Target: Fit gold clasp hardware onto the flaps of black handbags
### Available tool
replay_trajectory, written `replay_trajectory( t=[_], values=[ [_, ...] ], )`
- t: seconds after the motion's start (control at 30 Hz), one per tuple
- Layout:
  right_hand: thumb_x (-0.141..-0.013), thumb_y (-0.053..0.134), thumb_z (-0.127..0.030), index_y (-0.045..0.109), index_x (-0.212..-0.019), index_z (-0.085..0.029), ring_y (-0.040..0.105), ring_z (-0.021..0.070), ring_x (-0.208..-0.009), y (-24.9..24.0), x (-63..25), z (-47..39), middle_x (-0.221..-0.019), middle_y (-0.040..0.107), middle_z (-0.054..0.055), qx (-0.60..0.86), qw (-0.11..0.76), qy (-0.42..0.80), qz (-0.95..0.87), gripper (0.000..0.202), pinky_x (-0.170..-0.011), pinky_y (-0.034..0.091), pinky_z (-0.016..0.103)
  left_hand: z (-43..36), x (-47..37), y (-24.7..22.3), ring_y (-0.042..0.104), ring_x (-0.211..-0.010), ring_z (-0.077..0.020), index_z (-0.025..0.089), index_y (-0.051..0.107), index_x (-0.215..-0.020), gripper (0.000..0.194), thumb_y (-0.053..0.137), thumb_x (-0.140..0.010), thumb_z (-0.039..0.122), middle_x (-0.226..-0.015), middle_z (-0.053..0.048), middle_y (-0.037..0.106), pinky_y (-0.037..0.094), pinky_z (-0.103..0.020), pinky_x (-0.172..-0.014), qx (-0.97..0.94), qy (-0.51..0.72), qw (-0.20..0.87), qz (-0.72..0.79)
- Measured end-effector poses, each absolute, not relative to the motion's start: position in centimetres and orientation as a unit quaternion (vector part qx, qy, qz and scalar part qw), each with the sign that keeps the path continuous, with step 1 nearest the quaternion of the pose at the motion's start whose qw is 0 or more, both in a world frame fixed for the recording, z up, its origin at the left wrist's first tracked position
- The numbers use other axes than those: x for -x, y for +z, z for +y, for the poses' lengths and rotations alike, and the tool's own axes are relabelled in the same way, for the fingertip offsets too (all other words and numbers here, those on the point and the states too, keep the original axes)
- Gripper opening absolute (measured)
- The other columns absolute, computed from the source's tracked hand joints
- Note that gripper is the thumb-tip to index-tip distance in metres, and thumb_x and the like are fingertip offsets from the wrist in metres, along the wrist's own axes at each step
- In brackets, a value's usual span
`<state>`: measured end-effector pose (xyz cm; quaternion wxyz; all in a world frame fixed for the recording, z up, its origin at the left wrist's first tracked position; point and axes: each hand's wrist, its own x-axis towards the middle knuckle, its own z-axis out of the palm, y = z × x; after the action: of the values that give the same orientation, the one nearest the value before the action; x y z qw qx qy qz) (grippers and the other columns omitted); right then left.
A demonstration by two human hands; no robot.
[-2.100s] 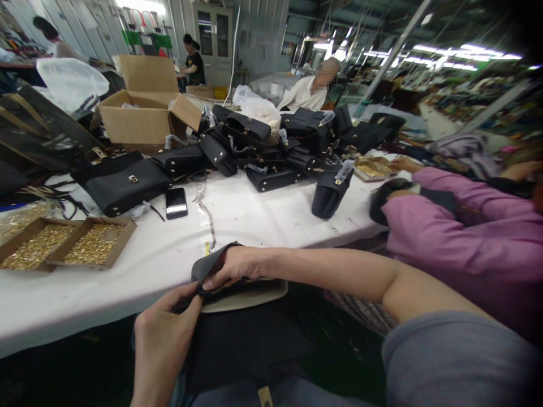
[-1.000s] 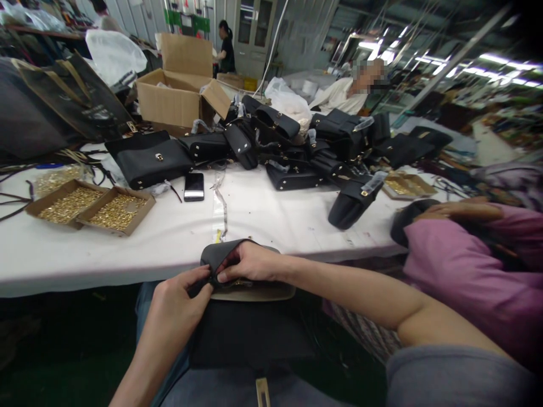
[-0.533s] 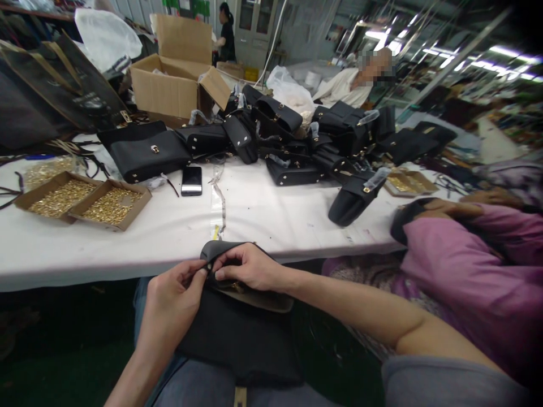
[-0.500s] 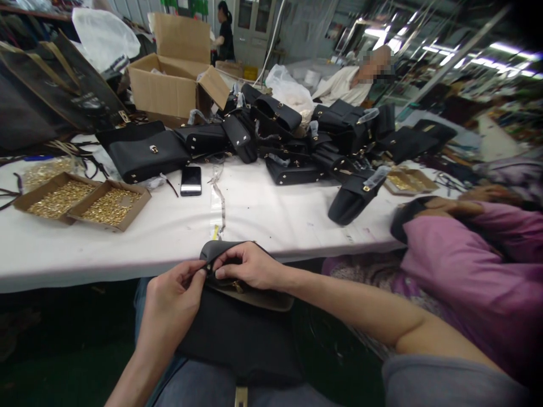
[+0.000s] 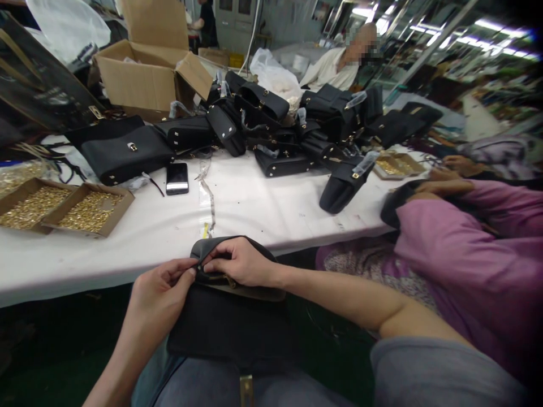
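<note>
A black bag [image 5: 233, 333] lies open across my lap, its flap hanging toward me with a gold clasp piece [image 5: 246, 390] at the lower end. My left hand [image 5: 163, 291] pinches the bag's left upper corner between thumb and fingers. Right beside it, my right hand [image 5: 240, 263] reaches over the opening, its fingers closed on the same edge. A small metal stud [image 5: 199, 268] shows between the fingertips of both hands. Gold hardware [image 5: 231, 281] hangs at the opening below my right hand.
Two cardboard trays of small gold parts [image 5: 91, 209] sit on the white table [image 5: 263, 209] at left, near a phone [image 5: 177, 178]. Several black bags [image 5: 131, 148] are piled behind, with a cardboard box [image 5: 139, 79]. At right, a person in pink sleeves [image 5: 449, 232] handles a dark item.
The view has shifted, so the table items appear further left and slightly higher. Both hands keep their grip at the bag's corner, with little change in finger position.
</note>
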<state>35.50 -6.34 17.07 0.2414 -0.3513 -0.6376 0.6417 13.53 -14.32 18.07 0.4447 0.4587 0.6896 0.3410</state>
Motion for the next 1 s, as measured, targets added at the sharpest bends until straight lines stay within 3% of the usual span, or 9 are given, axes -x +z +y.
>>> replay_trajectory(
  t=[0.13, 0.27, 0.47, 0.73, 1.0],
  values=[
    [-0.103, 0.078, -0.03, 0.086, -0.107, -0.021, 0.075, 0.0221, -0.1, 17.3, -35.8, -6.6, -0.106, 0.082, 0.003, 0.326, 0.27, 0.559, -0.713, 0.012, -0.095, 0.055, 0.029, -13.7, -13.2, 18.1, 0.079, -0.1, -0.0313, 0.014, 0.083, -0.12, 0.06, 0.086, -0.079, 0.058, -0.107, -0.012, 0.085, 0.061, -0.032, -0.079, -0.412, 0.354, 0.511, 0.666],
    [-0.11, 0.071, -0.031, 0.083, -0.111, -0.022, 0.073, 0.024, -0.108, 17.7, -36.2, -6.5, -0.113, 0.08, 0.007, 0.314, 0.297, 0.474, -0.767, 0.015, -0.103, 0.054, 0.031, -12.5, -13.2, 18.3, 0.077, -0.089, -0.0263, 0.013, 0.082, -0.118, 0.06, 0.093, -0.076, 0.054, -0.101, -0.013, 0.084, 0.056, -0.027, -0.068, -0.385, 0.36, 0.549, 0.648],
    [-0.109, 0.073, -0.028, 0.083, -0.108, -0.022, 0.074, 0.0226, -0.106, 17.7, -36.6, -6.2, -0.111, 0.079, 0.005, 0.307, 0.325, 0.485, -0.751, 0.012, -0.103, 0.055, 0.03, -11.2, -13.4, 18.5, 0.069, -0.076, -0.0179, 0.011, 0.081, -0.117, 0.059, 0.097, -0.074, 0.048, -0.093, -0.012, 0.083, 0.045, -0.02, -0.06, -0.358, 0.36, 0.57, 0.646],
    [-0.104, 0.079, -0.016, 0.081, -0.103, -0.019, 0.076, 0.02, -0.094, 15.7, -36.2, -6.3, -0.101, 0.081, 0.004, 0.298, 0.405, 0.396, -0.768, 0.003, -0.091, 0.058, 0.028, -11.5, -13.5, 18.2, 0.067, -0.076, -0.0176, 0.011, 0.083, -0.114, 0.06, 0.101, -0.071, 0.05, -0.092, -0.012, 0.082, 0.046, -0.021, -0.062, -0.368, 0.369, 0.574, 0.632],
    [-0.11, 0.073, -0.024, 0.08, -0.108, -0.019, 0.075, 0.0198, -0.09, 14.7, -36.4, -7.0, -0.1, 0.08, 0.006, 0.289, 0.424, 0.338, -0.789, 0.009, -0.087, 0.059, 0.03, -11.3, -13.1, 18.3, 0.073, -0.092, -0.0271, 0.015, 0.084, -0.119, 0.055, 0.095, -0.078, 0.049, -0.091, -0.009, 0.082, 0.052, -0.03, -0.074, -0.419, 0.336, 0.573, 0.619]
  ],
)
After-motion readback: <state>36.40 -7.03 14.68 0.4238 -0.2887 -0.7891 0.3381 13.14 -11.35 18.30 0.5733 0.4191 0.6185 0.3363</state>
